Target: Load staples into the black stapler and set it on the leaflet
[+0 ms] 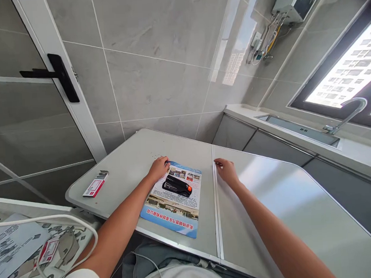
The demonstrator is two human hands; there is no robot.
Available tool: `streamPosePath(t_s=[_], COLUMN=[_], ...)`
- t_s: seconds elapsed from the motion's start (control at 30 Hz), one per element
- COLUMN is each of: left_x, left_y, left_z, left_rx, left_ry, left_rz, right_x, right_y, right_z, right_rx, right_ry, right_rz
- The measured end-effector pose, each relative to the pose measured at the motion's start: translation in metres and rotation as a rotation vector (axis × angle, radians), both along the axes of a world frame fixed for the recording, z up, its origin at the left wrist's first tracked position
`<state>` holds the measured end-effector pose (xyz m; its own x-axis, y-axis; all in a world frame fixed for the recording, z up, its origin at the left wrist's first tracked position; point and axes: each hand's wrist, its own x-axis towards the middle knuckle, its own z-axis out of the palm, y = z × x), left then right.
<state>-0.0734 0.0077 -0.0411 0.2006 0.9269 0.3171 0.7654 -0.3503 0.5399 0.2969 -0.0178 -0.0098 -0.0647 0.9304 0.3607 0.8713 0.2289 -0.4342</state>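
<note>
1 black tool (pixel 175 185) w/ an orange button (pixel 190 188) lies flat on a printed sheet (pixel 173 204), which is on the L half of the table (pixel 176 146). My L hand (pixel 158 169) is at the sheet's far L corner, fingers bunched, smth small + dark at the tips; can't tell if it's gripped or just touched. My R hand (pixel 227 171) is by the table seam (pixel 216 204), fingers curled, tiny dark bit at the tips too; can't confirm a grasp. Neither of the 2 is on the tool. Handling, my guess: tool's light, stiff plastic, a bit slick, not fragile; best hold = thumb + fingers across the long sides, mid-body, off the button. Sheet's prob thin, bendy, slippery, creases easily; take by 1 edge. Red/white packet (pixel 95 185) sits well apart, to the L.
</note>
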Motion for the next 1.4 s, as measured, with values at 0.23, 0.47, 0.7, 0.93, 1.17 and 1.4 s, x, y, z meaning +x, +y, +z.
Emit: streamPosePath(t_s=[0.23,0.47,0.7,0.93,1.17,1.4], left_x=[-0.001,0.001,0.004,0.010,0.011,0.006], left_y=[-0.003,-0.006,-0.010,-0.011,-0.011,-0.012], left_z=[0.006,0.011,0.011,0.012,0.013,0.015], left_rx=[0.004,-0.004,0.015,0.009,0.019,0.011], left_ry=[0.020,0.030,0.067,0.158,0.233,0.162], left_rz=[-0.017,-0.016,0.002,0.034,0.038,0.008], right_x=[-0.130,-0.160,-0.129,-0.058,-0.098,-0.137], right_y=[0.042,0.062,0.051,-0.009,-0.092,-0.108], right_z=[0.007,-0.001,0.002,0.006,0.008,-0.003], right_rx=[-0.031,-0.084,-0.057,-0.061,-0.087,-0.141], right_ry=[0.081,0.040,0.039,0.145,0.334,0.169], right_rz=[0.258,0.315,0.221,0.069,0.302,0.423])
